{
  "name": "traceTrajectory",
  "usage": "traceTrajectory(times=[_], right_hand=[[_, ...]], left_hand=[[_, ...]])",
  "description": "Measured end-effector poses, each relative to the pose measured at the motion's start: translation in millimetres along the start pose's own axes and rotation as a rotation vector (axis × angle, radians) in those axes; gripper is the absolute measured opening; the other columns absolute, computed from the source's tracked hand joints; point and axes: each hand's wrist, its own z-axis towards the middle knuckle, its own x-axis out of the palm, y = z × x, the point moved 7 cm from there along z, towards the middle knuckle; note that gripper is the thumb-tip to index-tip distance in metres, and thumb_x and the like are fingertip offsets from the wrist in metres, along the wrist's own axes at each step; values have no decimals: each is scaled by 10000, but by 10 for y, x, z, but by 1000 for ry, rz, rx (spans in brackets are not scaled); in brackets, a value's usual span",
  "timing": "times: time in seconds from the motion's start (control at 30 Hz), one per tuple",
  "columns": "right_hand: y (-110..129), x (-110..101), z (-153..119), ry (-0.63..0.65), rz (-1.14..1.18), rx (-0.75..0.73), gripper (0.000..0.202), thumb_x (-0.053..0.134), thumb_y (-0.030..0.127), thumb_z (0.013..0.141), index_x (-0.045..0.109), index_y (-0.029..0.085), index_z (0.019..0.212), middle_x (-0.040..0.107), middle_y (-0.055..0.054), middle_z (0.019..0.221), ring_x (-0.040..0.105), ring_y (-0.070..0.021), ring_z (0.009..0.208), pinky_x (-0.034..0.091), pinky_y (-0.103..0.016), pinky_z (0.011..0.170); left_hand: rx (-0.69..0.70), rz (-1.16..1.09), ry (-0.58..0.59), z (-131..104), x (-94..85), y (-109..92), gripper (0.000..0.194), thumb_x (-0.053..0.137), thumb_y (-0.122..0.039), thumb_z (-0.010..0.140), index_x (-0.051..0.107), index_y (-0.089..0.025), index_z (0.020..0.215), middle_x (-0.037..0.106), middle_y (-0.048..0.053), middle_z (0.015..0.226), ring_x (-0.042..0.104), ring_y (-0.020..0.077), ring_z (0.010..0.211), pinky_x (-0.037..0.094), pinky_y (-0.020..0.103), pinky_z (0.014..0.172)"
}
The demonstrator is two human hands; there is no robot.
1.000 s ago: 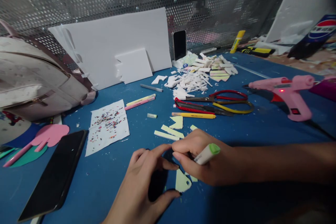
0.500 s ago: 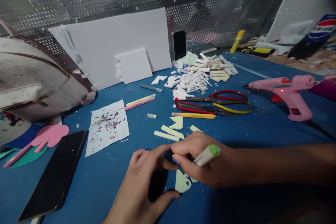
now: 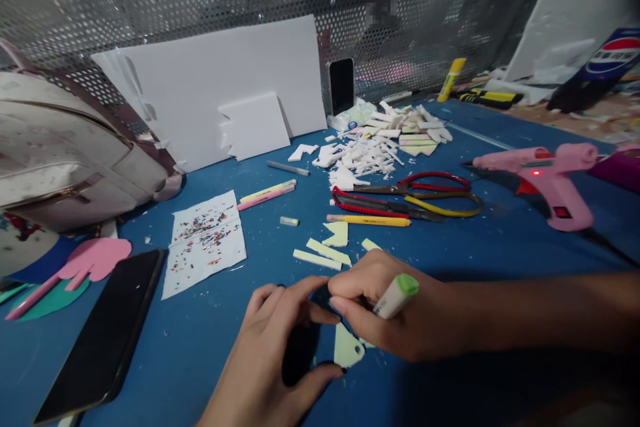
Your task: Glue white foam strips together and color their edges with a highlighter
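Note:
My right hand (image 3: 390,310) is closed round a marker (image 3: 397,296) with a pale barrel and a bright green end, which points up and to the right. The marker's lower tip is hidden behind my fingers. Below them lies a pale green foam-board piece (image 3: 347,347) with a rounded end and a small hole. My left hand (image 3: 280,340) holds this piece against the table, thumb at its near edge and fingertips at its far side. Pale green strips (image 3: 320,260) and a notched scrap (image 3: 339,233) lie just beyond my hands, near a small clear cap (image 3: 289,221).
Beyond are a yellow pencil (image 3: 375,220), scissors (image 3: 430,190), white scraps (image 3: 365,157) and pens (image 3: 267,193). A pink glue gun (image 3: 545,180), its red light on, stands right. At left lie a phone (image 3: 100,340), a paper with bits (image 3: 205,247) and a backpack (image 3: 75,147).
The marker's green end has shifted very slightly in my right hand. My left hand and the foam piece stay almost where they were.

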Motion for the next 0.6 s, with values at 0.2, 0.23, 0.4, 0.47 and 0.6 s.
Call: traceTrajectory(times=[0.2,0.23,0.4,0.47,0.6], right_hand=[[23,-7,-2,12,25,1,315,487,161,855,280,222,627,290,87,519,266,-63,454,225,-233,463],[25,-2,-5,15,26,-4,308,483,166,860,283,223,634,301,85,523,271,-64,457,224,-235,465],[24,41,-22,39,-10,-9,299,461,209,885,293,222,639,323,77,530,297,-72,472,218,-253,481],[21,59,-27,57,-2,-6,291,444,214,902,308,221,645,347,73,534,314,-74,476,223,-254,485],[19,45,-24,50,-26,2,291,456,215,894,299,221,649,344,72,542,320,-76,484,232,-256,496]], left_hand=[[1,34,-20,7,-21,-9,876,816,-212,830,252,-456,1454,725,-100,1168,617,196,1070,432,361,963],[3,42,-23,8,-26,-14,881,817,-209,828,249,-456,1454,725,-102,1168,618,197,1073,427,360,966],[-25,-2,-18,17,-25,-30,879,823,-197,823,265,-475,1443,715,-125,1133,618,182,1068,406,349,993],[-38,-19,-33,17,-27,-35,879,824,-176,818,281,-477,1440,710,-126,1098,618,176,1037,404,344,991],[-16,-22,-58,7,-27,-51,899,837,-147,795,299,-454,1445,721,-100,1103,615,199,1039,408,346,965]])
